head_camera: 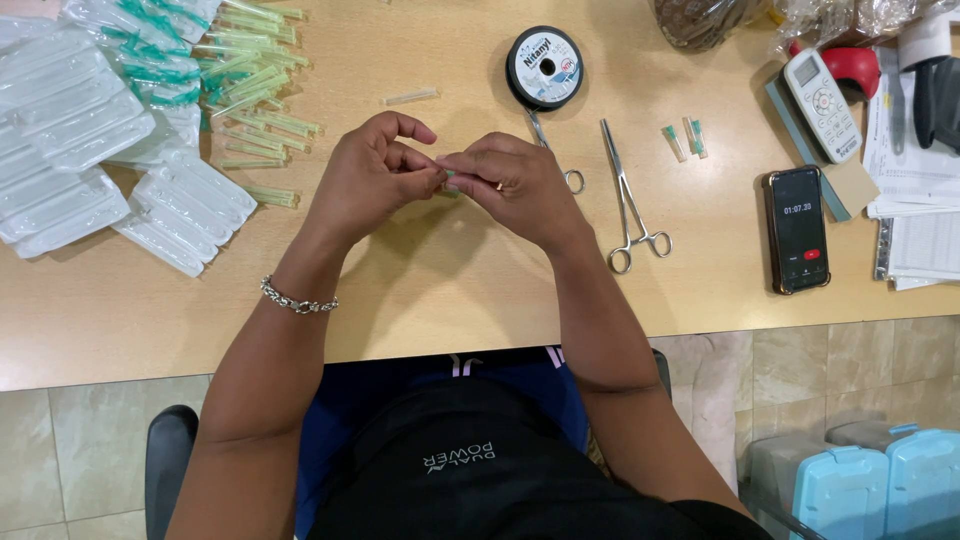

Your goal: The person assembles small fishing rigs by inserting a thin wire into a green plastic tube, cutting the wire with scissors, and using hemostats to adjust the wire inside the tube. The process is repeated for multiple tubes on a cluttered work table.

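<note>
Matt light wood-look worktop [450, 280], shiny steel forceps [630, 200], glossy clear plastic blister packs [80, 150], glossy black phone [798, 230].

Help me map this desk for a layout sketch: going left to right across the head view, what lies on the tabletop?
Clear plastic packs → green-tipped tubes → left hand → right hand → forceps → phone → papers.

Clear plastic blister packages [90, 150] lie heaped at the table's far left; a black spool with a round white-and-blue label [545, 66] sits top centre; a dark phone screen [797, 228] with a red button lies right; printed white papers [915, 190] lie beside it.
</note>
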